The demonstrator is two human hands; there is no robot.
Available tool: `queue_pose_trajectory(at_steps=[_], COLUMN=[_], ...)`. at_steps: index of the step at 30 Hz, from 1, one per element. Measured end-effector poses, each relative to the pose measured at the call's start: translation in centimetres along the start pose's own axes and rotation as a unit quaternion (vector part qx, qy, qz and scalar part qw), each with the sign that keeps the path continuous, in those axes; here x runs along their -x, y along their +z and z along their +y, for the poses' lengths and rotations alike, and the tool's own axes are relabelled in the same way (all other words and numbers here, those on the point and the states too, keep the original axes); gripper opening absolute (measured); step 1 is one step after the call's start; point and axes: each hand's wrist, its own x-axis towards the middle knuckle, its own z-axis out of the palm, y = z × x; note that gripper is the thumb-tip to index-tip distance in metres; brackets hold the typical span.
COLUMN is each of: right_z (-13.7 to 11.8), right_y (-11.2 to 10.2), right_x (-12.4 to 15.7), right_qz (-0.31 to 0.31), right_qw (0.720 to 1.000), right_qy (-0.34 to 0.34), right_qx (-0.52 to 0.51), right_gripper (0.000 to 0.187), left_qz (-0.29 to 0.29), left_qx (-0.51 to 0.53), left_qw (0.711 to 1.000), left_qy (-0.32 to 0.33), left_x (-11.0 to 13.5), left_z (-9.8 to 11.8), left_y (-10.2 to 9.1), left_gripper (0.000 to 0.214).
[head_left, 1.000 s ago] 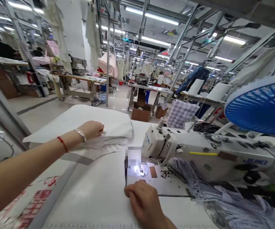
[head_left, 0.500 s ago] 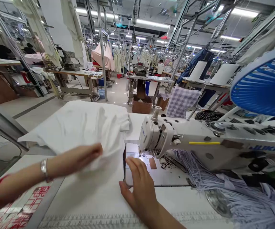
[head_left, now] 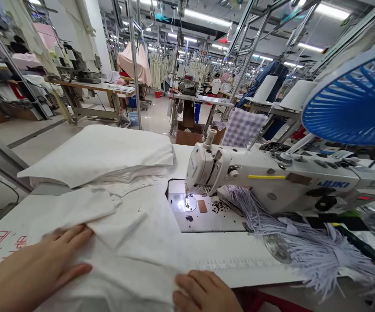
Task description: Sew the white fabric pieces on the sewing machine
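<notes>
A white fabric piece [head_left: 135,242] lies spread on the sewing table in front of me. My left hand [head_left: 44,264] rests flat on its left part, fingers stretched out, with a fold of the cloth at the fingertips. At the table's near edge, my right hand [head_left: 203,292] has its fingers curled on the cloth's near edge. Beyond the piece sits a stack of white fabric [head_left: 99,151]. The white sewing machine [head_left: 272,177] stands to the right, its lit needle plate [head_left: 187,203] bare just past the cloth's corner.
A bundle of pale lilac strips [head_left: 304,251] hangs off the machine bed at the right. A blue fan [head_left: 353,104] sits above the machine. A checked cloth [head_left: 242,128] and other work tables stand behind. A ruler strip runs along the table front.
My left hand has pulled a white piece off the stack toward me and now lies flat on it. My right hand drew back from the needle plate to the cloth's near edge.
</notes>
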Motion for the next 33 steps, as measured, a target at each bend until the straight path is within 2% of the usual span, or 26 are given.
queue_pose_trajectory(at_steps=[1, 3, 5, 8, 11, 14, 17, 19, 22, 24, 26, 30, 33], right_z=[0.1, 0.8, 1.5, 1.8, 1.5, 1.7, 3.3, 4.7, 5.9, 5.9, 5.4, 4.5, 4.3], right_y=[-0.2, -0.5, -0.3, 0.6, 0.9, 0.1, -0.5, -0.5, 0.3, 1.0, 1.5, 1.9, 1.8], right_x=[-0.9, -3.4, -5.3, -5.4, -3.3, -2.2, -3.5, -5.1, -7.2, -7.8, -7.8, -7.1, -6.9], right_qz=[-0.034, -0.117, -0.171, -0.198, -0.182, -0.162, -0.097, -0.050, -0.061, -0.060, -0.026, 0.000, -0.020], right_qw=[0.999, 0.988, 0.978, 0.972, 0.973, 0.976, 0.968, 0.944, 0.885, 0.846, 0.827, 0.834, 0.865], right_qy=[0.018, 0.066, 0.108, 0.129, 0.141, 0.143, 0.227, 0.322, 0.439, 0.480, 0.491, 0.474, 0.446], right_qx=[-0.030, -0.070, -0.046, 0.000, 0.007, -0.024, -0.052, -0.059, -0.145, -0.224, -0.273, -0.281, -0.229], right_gripper=[0.022, 0.026, 0.043, 0.055, 0.060, 0.053, 0.037, 0.031, 0.015, 0.012, 0.009, 0.020, 0.030], left_qz=[-0.023, -0.073, -0.058, -0.003, -0.017, -0.075, -0.115, -0.127, -0.144, -0.170, -0.201, -0.208, -0.211], left_qx=[-0.017, -0.041, -0.016, 0.027, 0.072, 0.139, 0.222, 0.281, 0.358, 0.408, 0.440, 0.457, 0.480], left_qw=[1.000, 0.996, 0.994, 0.993, 0.988, 0.976, 0.953, 0.933, 0.901, 0.877, 0.859, 0.853, 0.842], left_qy=[0.006, 0.037, 0.094, 0.116, 0.136, 0.151, 0.173, 0.187, 0.198, 0.188, 0.170, 0.141, 0.125], left_x=[-0.1, -1.7, -4.7, -9.9, -13.2, -14.2, -14.1, -13.9, -13.9, -14.0, -14.3, -14.5, -14.4], left_z=[0.7, 3.6, 7.7, 13.5, 16.8, 17.8, 17.8, 17.9, 18.1, 18.0, 17.8, 17.5, 17.5], left_y=[-0.6, -2.2, -3.6, -3.8, -2.6, -1.6, -1.5, -1.7, -1.9, -1.9, -1.8, -1.6, -1.5], left_gripper=[0.043, 0.039, 0.034, 0.026, 0.025, 0.014, 0.019, 0.023, 0.028, 0.032, 0.033, 0.038, 0.040])
